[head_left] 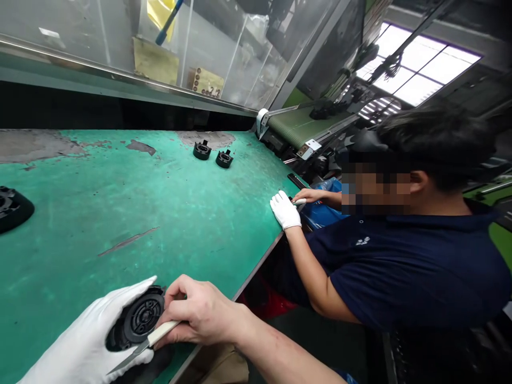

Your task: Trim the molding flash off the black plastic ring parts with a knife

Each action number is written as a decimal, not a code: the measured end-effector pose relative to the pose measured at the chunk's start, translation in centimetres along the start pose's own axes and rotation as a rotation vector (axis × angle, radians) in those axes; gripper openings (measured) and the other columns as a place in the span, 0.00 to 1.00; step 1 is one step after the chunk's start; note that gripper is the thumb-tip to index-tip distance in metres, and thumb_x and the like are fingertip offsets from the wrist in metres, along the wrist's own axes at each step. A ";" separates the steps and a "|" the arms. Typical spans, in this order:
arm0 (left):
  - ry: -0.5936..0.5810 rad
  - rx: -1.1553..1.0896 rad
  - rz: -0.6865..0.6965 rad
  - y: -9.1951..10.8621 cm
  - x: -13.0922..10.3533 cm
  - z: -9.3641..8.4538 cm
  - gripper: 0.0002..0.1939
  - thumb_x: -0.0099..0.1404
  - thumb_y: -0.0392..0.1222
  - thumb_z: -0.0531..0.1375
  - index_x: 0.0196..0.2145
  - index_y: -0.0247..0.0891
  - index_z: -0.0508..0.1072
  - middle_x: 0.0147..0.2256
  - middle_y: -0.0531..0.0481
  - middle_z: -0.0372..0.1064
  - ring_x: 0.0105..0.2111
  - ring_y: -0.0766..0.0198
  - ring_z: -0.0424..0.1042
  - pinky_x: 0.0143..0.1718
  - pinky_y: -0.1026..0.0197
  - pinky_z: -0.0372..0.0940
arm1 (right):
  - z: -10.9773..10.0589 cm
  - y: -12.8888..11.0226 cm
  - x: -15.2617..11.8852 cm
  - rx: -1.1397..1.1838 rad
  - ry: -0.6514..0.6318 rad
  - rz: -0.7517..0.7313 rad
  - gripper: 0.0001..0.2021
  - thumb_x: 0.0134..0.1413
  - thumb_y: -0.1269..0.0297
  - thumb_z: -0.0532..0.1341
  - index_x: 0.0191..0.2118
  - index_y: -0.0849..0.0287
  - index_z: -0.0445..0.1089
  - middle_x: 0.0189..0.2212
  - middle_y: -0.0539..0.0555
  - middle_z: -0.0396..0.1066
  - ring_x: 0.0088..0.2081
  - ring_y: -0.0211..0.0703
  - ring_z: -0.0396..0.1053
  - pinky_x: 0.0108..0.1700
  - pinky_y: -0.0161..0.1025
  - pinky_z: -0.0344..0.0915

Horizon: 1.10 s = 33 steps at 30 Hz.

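My left hand (90,333), in a white glove, is wrapped round a round black plastic part (144,316) with concentric rings, low over the near edge of the green table. My right hand (196,312), bare, holds a knife (162,333) by its pale handle. The blade points down and left, in front of the gloved thumb. My right fingertips are at the right rim of the black part; whether they press on it I cannot tell.
Two small black parts (202,150) (224,158) stand at the back of the green table (120,202). Another black part (14,209) lies at the left edge. A person (400,256) works at the right, one hand gloved. A conveyor (304,124) is behind.
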<state>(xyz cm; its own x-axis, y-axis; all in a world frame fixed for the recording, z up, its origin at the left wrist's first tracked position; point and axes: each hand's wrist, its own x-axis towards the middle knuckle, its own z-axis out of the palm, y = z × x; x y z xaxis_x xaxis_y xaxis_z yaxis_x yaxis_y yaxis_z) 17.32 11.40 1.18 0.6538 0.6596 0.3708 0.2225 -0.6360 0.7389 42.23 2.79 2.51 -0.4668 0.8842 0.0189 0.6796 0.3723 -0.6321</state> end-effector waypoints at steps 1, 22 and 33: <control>-0.014 0.002 -0.018 -0.7 -0.5 0.2 0.37 0.61 0.71 0.71 0.61 0.52 0.77 0.50 0.48 0.86 0.42 0.46 0.88 0.37 0.57 0.84 | -0.1 0.0 0.0 0.002 0.002 0.008 0.23 0.67 0.38 0.68 0.52 0.52 0.81 0.52 0.54 0.71 0.43 0.35 0.74 0.47 0.31 0.73; -0.251 0.032 -0.199 1.8 -0.8 -1.8 0.58 0.49 0.69 0.81 0.69 0.43 0.69 0.66 0.34 0.72 0.66 0.34 0.73 0.69 0.34 0.68 | -2.9 1.1 -4.5 -0.098 0.319 -0.037 0.14 0.77 0.61 0.62 0.63 0.55 0.70 0.42 0.55 0.76 0.41 0.46 0.77 0.45 0.42 0.75; -0.242 -0.004 -0.097 0.3 0.5 -1.1 0.50 0.52 0.78 0.75 0.61 0.41 0.77 0.56 0.39 0.81 0.56 0.40 0.81 0.62 0.45 0.72 | -3.8 0.7 -4.0 -0.137 0.189 -0.036 0.12 0.78 0.61 0.61 0.61 0.54 0.71 0.48 0.55 0.82 0.45 0.46 0.83 0.46 0.40 0.76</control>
<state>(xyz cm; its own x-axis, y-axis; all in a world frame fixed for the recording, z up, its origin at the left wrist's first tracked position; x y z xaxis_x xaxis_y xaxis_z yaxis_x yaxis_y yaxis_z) 16.90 11.95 2.20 0.7835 0.6023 0.1528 0.2902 -0.5722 0.7670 46.69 0.60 4.98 -0.3869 0.9018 0.1926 0.7409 0.4283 -0.5173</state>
